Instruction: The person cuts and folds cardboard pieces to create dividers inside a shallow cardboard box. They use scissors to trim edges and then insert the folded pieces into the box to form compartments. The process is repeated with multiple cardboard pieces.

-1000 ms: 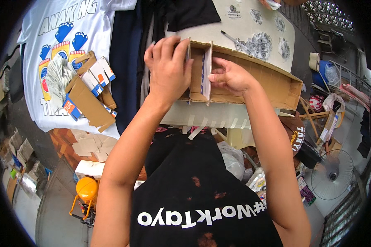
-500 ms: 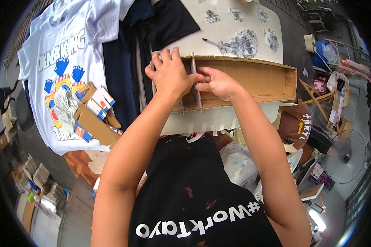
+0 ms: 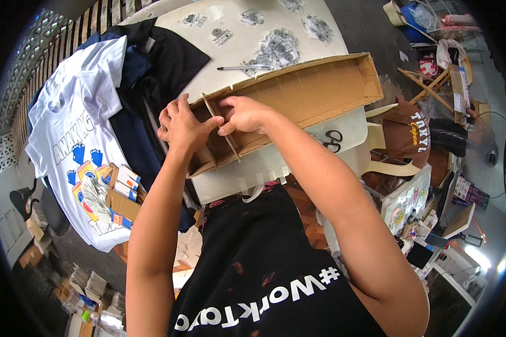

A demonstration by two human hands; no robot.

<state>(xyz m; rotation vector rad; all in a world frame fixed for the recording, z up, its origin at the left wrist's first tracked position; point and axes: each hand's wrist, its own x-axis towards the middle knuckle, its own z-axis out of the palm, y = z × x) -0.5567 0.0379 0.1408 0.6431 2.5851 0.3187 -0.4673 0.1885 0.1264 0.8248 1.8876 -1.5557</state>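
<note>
A long, shallow cardboard box (image 3: 326, 90) lies at a slant along the table's near side, its top open. Thin cardboard dividers stand across its left part. My right hand (image 3: 243, 115) reaches into the box and pinches the taller divider (image 3: 231, 145) from its right side. My left hand (image 3: 186, 128) spans the left end of the box, fingers bent over it, the thumb against the same divider. A second divider (image 3: 211, 157) shows partly below my left hand. The fingertips of my left hand are partly hidden.
On the white table (image 3: 208, 194) lie a pen (image 3: 244, 68), black-handled scissors (image 3: 333, 140) and several small clear packets (image 3: 278, 48). Dark clothes (image 3: 168, 59) and a white printed shirt (image 3: 78, 118) spread at left, with an opened small carton (image 3: 123, 205) on top. A fan (image 3: 491, 157) stands at right.
The view has turned, so the box now slants and sits further left. Scissors have come into sight beside it. Both hands stay at the divider, my right hand a little deeper in the box.
</note>
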